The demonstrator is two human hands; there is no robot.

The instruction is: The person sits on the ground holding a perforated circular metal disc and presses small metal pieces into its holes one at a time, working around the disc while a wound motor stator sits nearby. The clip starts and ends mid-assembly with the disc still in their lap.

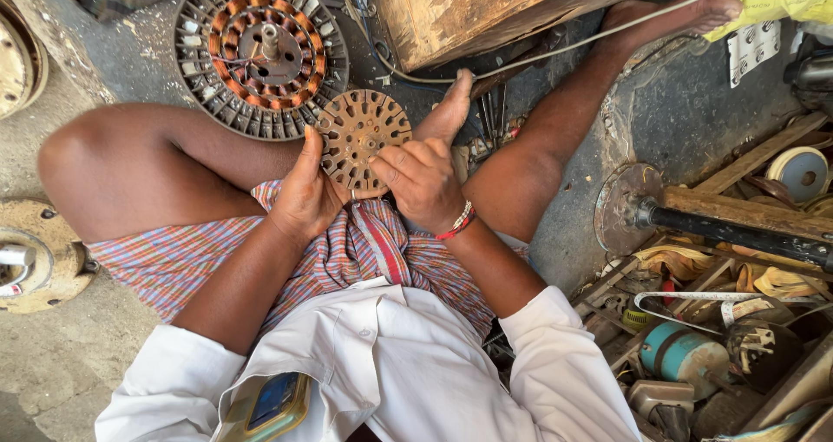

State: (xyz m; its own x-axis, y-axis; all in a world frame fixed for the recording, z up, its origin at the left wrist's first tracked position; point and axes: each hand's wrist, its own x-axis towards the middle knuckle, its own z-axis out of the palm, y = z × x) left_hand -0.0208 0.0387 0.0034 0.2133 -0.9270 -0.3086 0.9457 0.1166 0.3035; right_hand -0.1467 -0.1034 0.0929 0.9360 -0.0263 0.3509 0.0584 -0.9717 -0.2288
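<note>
Gripped between both hands, a rusty brown round slotted metal core (358, 135) with a ring of radial teeth is being held up over the lap in the head view, just in front of the checked cloth (347, 251) that is being worn over the crossed legs. It is being pinched at its lower left edge by the left hand (305, 195), whose fingers are being pressed flat against the rim, while the right hand (423, 175) is being closed on the lower right edge with the thumb raised beyond it. No wire is being seen in the slots of this core, so it is judged that the winding is yet to be laid in; the slots themselves appear bare and open. On the floor just beyond it, a large round grey slotted stator with copper-coloured coils (260, 52) around a central shaft is being left lying flat, apart from both hands, its coils in place. A worn wooden box (486, 8) is being seen past the right hand, and a cluttered wooden tray of tools and spare parts (737, 320) is lying to the right, well apart from the hands. A round cream metal cover (30, 260) is resting on the floor at the left.
</note>
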